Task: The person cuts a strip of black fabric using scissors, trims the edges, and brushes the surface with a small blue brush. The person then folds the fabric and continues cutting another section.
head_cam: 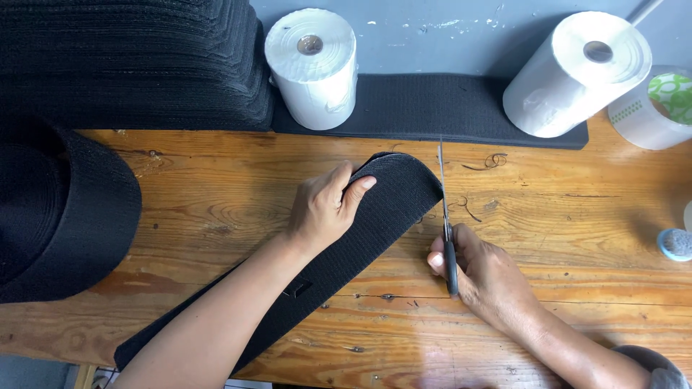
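Right hand: low in the frame, right of centre, the right hand (pixel 479 270) has its grip wrapped tight around the black handles of the scissors (pixel 445 216), blades running straight up the picture.
Blades: they look nearly closed, tip just past the strap's curved end; how far apart they stand, I cannot tell.
Left hand: mid-frame, the left hand (pixel 324 209) pinches the folded end of the black elastic strap (pixel 360 238), thumb on top, fingers curled behind the fold.
Strap position: a wide ribbed band running from the lower left of the frame diagonally up to the centre, lying flat on the wooden bench (pixel 577 216), its end doubled over right beside the blades.
Handling: looks soft, light and floppy, with some stretch; best pinched close to the cut line, as here, so it stays taut.
Further back: a second black strip (pixel 432 108) lies along the grey wall, two white paper rolls (pixel 313 68) (pixel 577 72) standing on it.
Upper left: a tall stack of black bands (pixel 130 65), with a big coil (pixel 65 209) below it.
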